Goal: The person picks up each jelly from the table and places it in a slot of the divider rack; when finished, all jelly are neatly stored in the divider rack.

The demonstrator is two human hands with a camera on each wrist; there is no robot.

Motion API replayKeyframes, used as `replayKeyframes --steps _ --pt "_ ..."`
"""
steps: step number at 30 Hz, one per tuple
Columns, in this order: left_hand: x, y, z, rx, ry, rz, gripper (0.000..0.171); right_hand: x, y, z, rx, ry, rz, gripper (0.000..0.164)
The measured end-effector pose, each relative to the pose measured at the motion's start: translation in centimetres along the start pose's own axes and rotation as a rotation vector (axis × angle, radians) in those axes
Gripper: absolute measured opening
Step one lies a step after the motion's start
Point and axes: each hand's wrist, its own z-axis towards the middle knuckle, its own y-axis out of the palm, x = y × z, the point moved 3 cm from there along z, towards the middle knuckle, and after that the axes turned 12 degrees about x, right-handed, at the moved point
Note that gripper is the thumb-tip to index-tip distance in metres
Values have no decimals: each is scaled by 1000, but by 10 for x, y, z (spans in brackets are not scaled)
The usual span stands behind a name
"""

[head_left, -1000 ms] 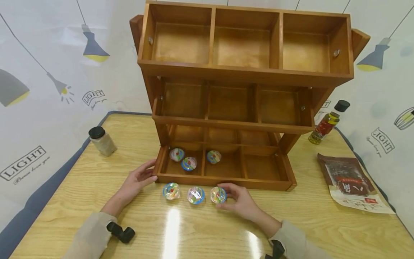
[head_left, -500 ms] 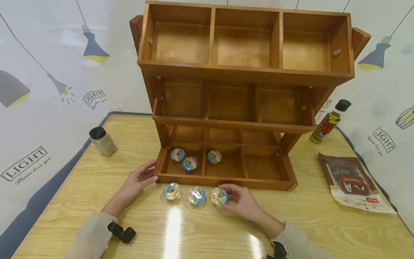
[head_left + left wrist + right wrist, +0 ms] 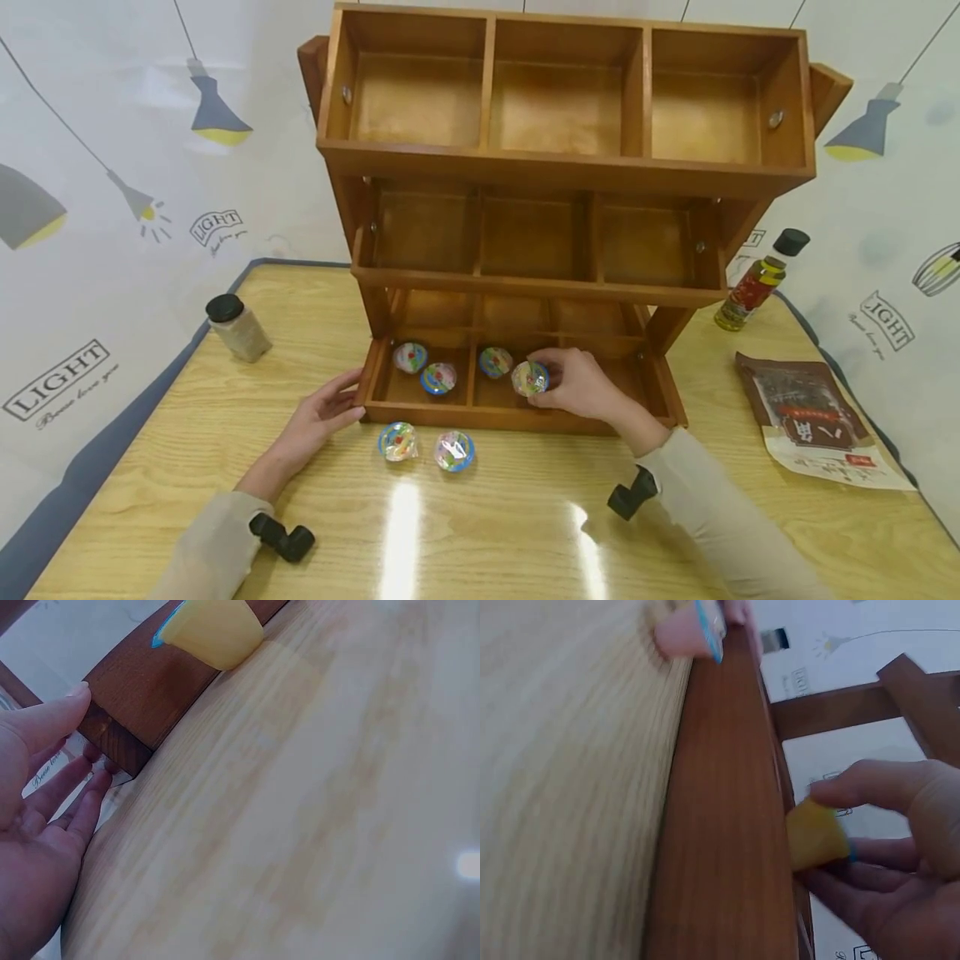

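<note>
My right hand (image 3: 581, 385) pinches a yellow jelly cup (image 3: 530, 379) with a printed lid between thumb and fingers, over the bottom tier's middle compartment. In the right wrist view the yellow jelly cup (image 3: 815, 836) overlaps the front board. Another jelly cup (image 3: 495, 362) lies just left of it in that compartment. The left compartment holds two jelly cups, one pink-lidded (image 3: 438, 378). On the table before the wooden shelf (image 3: 525, 419) lie a yellow cup (image 3: 397, 442) and a pink cup (image 3: 454, 451). My left hand (image 3: 318, 429) rests at the shelf's lower left corner, thumb on the front.
The shelf's upper tier (image 3: 566, 162) and middle tier (image 3: 536, 287) overhang the bottom one. A black-lidded jar (image 3: 238, 327) stands at left. An oil bottle (image 3: 757, 287) and a brown-and-white packet (image 3: 817, 421) are at right.
My right hand has lifted the rightmost jelly cup off the table and carried it up and back, over the front board into the middle compartment. The left hand has stayed put.
</note>
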Motion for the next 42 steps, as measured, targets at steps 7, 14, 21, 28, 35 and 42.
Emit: replayKeyframes --steps 7,14,21,28,35,42 --pt "0 -1 0 0 -7 10 60 5 14 17 -104 -19 -229 49" --pt "1 0 -1 -2 -12 21 60 6 18 19 -133 -2 -198 45" --pt "2 -1 -1 3 -10 36 60 3 15 18 -163 21 -262 42" --pt "1 0 -1 -1 -8 34 60 0 15 17 -208 40 -306 50" --pt "-1 -1 -2 6 -15 46 60 -11 9 8 -64 -81 -225 57" --pt "-1 -2 -1 2 -4 41 59 -28 27 -25 -99 -342 444 40"
